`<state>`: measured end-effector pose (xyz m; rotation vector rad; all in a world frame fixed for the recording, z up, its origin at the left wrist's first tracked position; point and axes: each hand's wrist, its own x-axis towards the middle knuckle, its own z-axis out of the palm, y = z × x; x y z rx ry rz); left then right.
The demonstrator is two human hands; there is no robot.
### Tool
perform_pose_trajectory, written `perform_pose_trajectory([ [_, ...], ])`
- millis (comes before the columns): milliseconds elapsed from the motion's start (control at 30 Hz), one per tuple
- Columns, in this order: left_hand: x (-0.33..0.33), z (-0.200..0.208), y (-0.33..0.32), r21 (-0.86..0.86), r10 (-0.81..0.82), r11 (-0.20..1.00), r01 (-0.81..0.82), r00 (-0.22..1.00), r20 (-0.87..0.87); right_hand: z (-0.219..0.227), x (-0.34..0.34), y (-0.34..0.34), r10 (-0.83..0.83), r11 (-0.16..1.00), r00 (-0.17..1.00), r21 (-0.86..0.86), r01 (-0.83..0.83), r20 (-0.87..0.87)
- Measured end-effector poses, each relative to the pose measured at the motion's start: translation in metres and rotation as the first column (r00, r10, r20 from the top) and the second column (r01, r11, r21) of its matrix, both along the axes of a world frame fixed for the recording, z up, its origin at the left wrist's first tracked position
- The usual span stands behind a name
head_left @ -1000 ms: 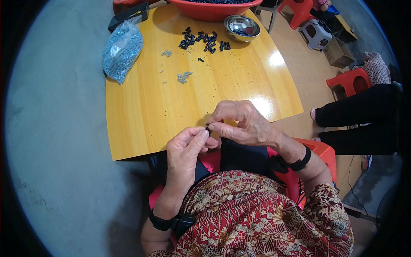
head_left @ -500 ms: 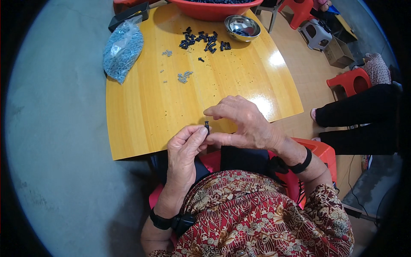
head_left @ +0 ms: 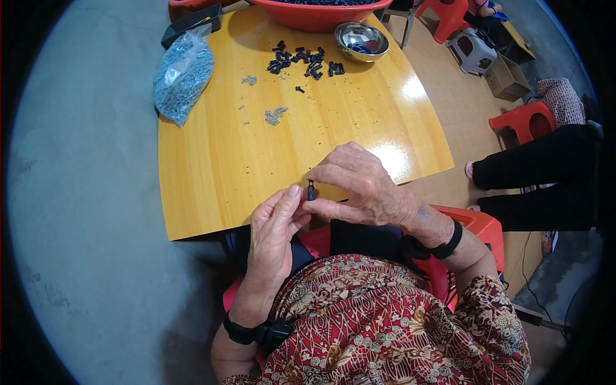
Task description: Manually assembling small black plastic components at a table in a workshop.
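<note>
Right grip (head_left: 367,186) pinches beside the left grip (head_left: 271,228).

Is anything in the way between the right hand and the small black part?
Nothing visible is in the way: the small black part sits between the thumb and index finger of the right hand. The left hand is close beside it on the left; whether its fingertips touch the part, I cannot tell.

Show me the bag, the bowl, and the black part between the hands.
Bag (head_left: 184,76): head view, middle of its side.
Bowl (head_left: 359,33): head view, inner wall.
Black part (head_left: 311,192): head view, its middle.
</note>
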<state>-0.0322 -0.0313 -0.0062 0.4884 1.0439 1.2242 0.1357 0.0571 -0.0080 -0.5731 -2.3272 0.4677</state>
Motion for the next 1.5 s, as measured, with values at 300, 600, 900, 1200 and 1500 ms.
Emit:
perform_pose_trajectory([
  [300,-0.003,-0.003,-0.001,0.09,-0.071,0.992,0.084,0.988,-0.136,0.003,0.0,-0.002,0.008,1.0,0.999,0.015,-0.008,0.032],
  [600,-0.002,-0.006,0.001,0.061,-0.097,0.993,0.103,0.991,-0.096,0.005,0.002,0.001,0.032,0.998,0.992,0.05,-0.039,0.126],
  [900,-0.003,0.002,0.001,0.023,-0.094,0.995,0.095,0.995,-0.041,-0.003,0.0,0.0,0.021,0.998,0.999,0.057,-0.023,0.033],
  [1200,-0.003,-0.002,0.0,0.117,-0.103,0.984,0.133,0.968,-0.228,-0.004,-0.002,-0.001,0.033,0.995,0.999,0.094,-0.036,0.028],
  [1500,-0.003,-0.012,-0.003,0.13,-0.015,0.99,0.06,0.946,-0.324,-0.004,-0.005,-0.007,0.037,0.998,0.997,0.057,-0.041,0.067],
])
